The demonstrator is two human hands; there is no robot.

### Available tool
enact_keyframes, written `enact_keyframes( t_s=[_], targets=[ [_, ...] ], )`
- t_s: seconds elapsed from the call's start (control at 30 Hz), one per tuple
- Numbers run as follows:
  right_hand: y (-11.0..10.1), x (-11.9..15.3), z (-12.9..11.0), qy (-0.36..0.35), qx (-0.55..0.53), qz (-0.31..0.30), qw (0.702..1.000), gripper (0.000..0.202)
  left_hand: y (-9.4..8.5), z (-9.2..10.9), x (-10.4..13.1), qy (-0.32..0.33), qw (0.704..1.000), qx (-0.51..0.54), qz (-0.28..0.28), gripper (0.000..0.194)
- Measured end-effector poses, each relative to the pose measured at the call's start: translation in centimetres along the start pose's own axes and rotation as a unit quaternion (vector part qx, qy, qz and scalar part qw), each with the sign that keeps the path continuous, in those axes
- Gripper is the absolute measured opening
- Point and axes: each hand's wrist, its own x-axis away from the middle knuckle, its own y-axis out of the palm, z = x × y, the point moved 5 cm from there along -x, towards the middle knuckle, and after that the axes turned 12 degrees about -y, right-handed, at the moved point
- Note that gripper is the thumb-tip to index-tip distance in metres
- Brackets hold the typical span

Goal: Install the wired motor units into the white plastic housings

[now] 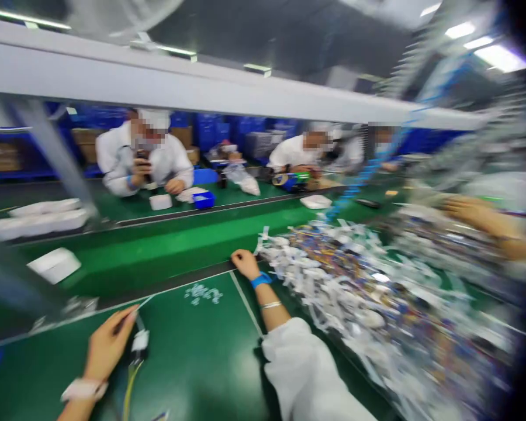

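Note:
At the lower left, my left hand (108, 345) pinches a thin white strip (146, 301) that sticks out past the fingertips. Just right of these fingers hangs or lies a cable with a white connector (141, 341) and yellow wires (130, 383); whether strip and cable are joined is unclear. My right hand (245, 264) is closed, fingers curled down at the far edge of the green table (193, 356); anything inside it is hidden. A small scatter of clear or whitish bits (203, 293) lies between the two hands.
A big pile of bagged wire harnesses (368, 292) fills the right side, blurred. Beyond the table runs a green conveyor belt (170, 242). Co-workers in white sit opposite; another person's arm (486, 219) reaches in at right. A metal post (61, 158) stands left.

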Motion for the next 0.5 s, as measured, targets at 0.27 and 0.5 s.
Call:
enact_keyframes(
  t_s=[0.27, 0.5],
  targets=[
    [1.6, -0.9, 2.9, -0.020, -0.044, 0.010, 0.999, 0.020, -0.1, 0.3, 0.1, -0.010, 0.999, 0.035, 0.000, 0.029],
    [1.8, -0.6, 3.2, -0.016, -0.050, 0.022, 0.998, 0.026, -0.5, 0.8, 0.7, -0.007, 0.999, 0.038, 0.000, 0.029]
  ],
)
